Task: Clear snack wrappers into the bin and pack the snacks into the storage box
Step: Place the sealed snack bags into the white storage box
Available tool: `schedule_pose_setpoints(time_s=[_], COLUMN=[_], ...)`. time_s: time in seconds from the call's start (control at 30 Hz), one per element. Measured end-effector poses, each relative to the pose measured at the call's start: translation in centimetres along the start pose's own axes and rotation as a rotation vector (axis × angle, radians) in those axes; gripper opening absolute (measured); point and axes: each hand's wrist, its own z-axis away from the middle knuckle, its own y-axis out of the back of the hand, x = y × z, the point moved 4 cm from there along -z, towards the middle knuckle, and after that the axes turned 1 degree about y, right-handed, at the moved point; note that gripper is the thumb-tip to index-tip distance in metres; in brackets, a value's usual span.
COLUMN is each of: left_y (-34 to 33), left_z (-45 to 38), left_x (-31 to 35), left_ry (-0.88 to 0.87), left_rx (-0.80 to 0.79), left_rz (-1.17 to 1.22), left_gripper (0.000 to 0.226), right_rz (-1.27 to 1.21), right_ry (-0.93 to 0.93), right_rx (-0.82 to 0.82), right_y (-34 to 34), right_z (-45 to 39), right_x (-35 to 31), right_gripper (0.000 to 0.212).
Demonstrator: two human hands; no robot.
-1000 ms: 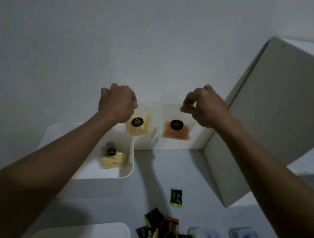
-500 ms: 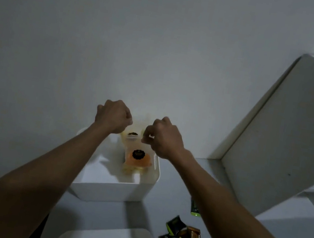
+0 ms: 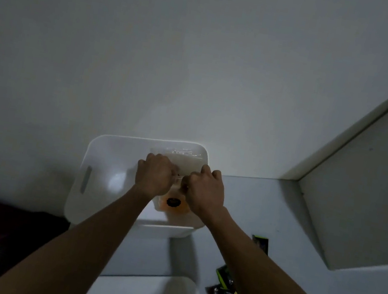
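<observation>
Head view has the left hand [image 3: 154, 178] and right hand [image 3: 204, 191] side by side, both pinched on the top of a clear snack pouch [image 3: 173, 203] hanging below them inside the white storage box [image 3: 99, 156], light, floppy and probably slippery, best gripped along that upper seam.

1. Dim, grey picture overall; colours are muted.
2. A soft bright patch lies on the wall [image 3: 191, 126] above the box [image 3: 109, 158].
3. The arms cast shadows on the table [image 3: 267, 210].
4. Lower left corner is near black.
5. Wide-angle bending at the edges; lower corners blurred.
</observation>
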Motion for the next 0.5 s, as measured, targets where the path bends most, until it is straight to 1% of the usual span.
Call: schedule_pose_setpoints(time_s=[0.13,0.33,0.5], left_y=[-1.6,-2.8,-2.7], left_z=[-0.7,-1.5,-1.3], left_x=[-0.4,-1.0,-1.0], left_ry=[0.008,0.034,0.030], left_rx=[-0.023,-0.014,0.006], left_rz=[0.037,0.070,0.092], left_gripper=[0.023,0.018,0.027], right_rz=[0.072,0.106,0.113], right_ry=[0.003,0.002,0.008], right_rx=[-0.036,-0.046,-0.061], right_y=[-1.3,-2.3,-2.2], right_z=[-0.6,-1.0,-0.9], right_x=[0.3,0.7,0.6], right_gripper=[0.022,0.021,0.021])
